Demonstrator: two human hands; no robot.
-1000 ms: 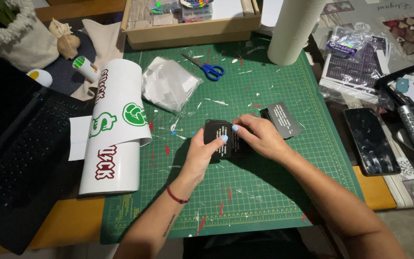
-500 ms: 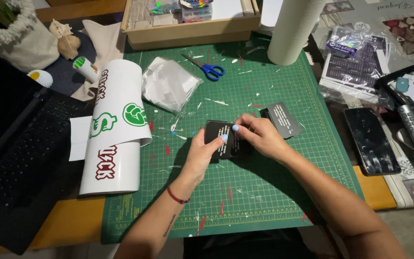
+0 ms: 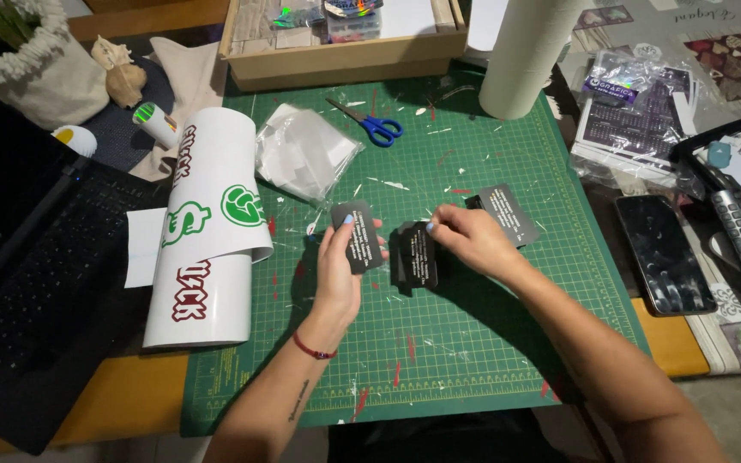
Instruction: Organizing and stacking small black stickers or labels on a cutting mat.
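Small black printed cards [image 3: 413, 255] are now being split apart over the green cutting mat [image 3: 473, 343]; the left hand [image 3: 340, 261] is lifting one card [image 3: 358, 236] away, fingers clamped on it, where earlier both hands were sharing one stack; the right hand [image 3: 465, 240] is pinching the remaining stack's top edge, suggesting one-by-one sorting.

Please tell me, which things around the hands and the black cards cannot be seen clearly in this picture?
- Head view: stack of black cards, count unclear; right hand covers its edge.
- Card in left hand: print too small to make out.
- Third black card: partly behind the right hand.
- Wooden box: cut off by the top edge.
- Laptop: cut off at left.
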